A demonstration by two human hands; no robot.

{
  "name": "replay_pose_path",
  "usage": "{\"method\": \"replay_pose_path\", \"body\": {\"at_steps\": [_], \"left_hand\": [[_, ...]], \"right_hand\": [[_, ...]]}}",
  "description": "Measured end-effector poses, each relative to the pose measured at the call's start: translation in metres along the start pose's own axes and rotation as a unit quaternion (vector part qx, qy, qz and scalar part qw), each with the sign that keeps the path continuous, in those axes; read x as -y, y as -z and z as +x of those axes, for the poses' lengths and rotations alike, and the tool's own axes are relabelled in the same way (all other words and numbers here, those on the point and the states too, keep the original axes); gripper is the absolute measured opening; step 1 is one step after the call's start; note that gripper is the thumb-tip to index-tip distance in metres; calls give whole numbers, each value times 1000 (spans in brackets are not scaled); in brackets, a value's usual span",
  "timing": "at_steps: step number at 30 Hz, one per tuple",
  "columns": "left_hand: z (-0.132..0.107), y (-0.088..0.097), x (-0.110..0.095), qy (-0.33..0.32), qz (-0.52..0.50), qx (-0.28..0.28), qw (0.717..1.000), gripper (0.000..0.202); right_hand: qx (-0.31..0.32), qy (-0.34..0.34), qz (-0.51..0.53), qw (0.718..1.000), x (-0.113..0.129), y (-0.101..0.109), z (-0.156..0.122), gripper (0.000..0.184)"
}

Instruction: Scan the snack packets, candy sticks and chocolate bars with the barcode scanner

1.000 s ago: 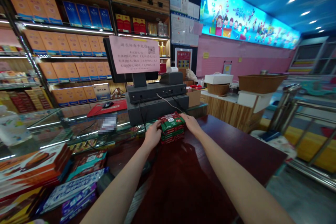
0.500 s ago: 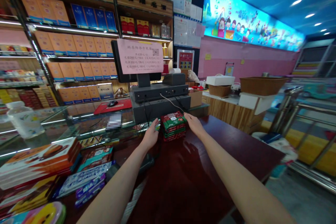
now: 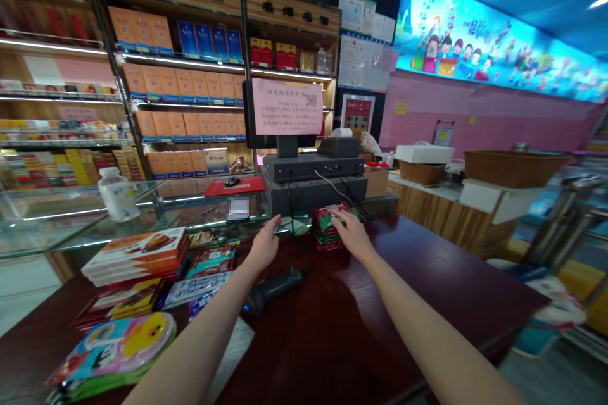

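Note:
A stack of red and green packets (image 3: 327,231) lies on the dark red counter (image 3: 418,285) in front of the cash register (image 3: 313,177). My right hand (image 3: 350,234) hovers just over the stack's near right side, fingers stretched out, holding nothing. My left hand (image 3: 264,244) is open and empty to the left of the stack, clear of it, fingers spread above the counter. A black barcode scanner (image 3: 270,290) lies on the counter just below my left hand.
Flat snack boxes (image 3: 137,254), wrapped bars (image 3: 199,288) and a colourful pack (image 3: 114,351) lie at the left. A glass display case (image 3: 71,221) carries a plastic bottle (image 3: 116,193). Shelves of orange cartons (image 3: 185,85) stand behind. A wooden counter (image 3: 456,221) with baskets runs on the right.
Both hands have come off the sides of the packet stack. The left hand drew away leftward and the right now hovers over it. The view has swung left, showing more goods.

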State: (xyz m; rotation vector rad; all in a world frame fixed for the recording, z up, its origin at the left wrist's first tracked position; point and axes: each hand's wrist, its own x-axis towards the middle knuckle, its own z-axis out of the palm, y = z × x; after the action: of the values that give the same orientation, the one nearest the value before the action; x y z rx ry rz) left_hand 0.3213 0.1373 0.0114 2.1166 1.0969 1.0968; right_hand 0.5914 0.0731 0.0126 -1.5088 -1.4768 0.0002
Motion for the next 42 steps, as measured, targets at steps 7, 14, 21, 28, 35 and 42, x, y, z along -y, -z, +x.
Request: {"method": "replay_pose_path", "body": {"at_steps": [7, 14, 21, 28, 35, 42], "left_hand": [[-20, 48, 22, 38, 72, -10, 997, 66], [-41, 85, 51, 92, 134, -27, 986, 62], [-57, 111, 75, 145, 191, -23, 971, 58], [-67, 119, 97, 168, 223, -3, 960, 59], [-67, 118, 117, 207, 235, 15, 950, 54], [-65, 115, 129, 243, 217, 19, 945, 52]], "right_hand": [[50, 23, 22, 998, 36, -35, -13, 37], [95, 28, 36, 994, 69, -71, -22, 37], [149, 34, 43, 987, 101, -101, -27, 35], [243, 34, 46, 968, 122, -136, -27, 34], [337, 27, 50, 940, 130, -173, -25, 28], [398, 32, 58, 915, 138, -202, -21, 31]]}}
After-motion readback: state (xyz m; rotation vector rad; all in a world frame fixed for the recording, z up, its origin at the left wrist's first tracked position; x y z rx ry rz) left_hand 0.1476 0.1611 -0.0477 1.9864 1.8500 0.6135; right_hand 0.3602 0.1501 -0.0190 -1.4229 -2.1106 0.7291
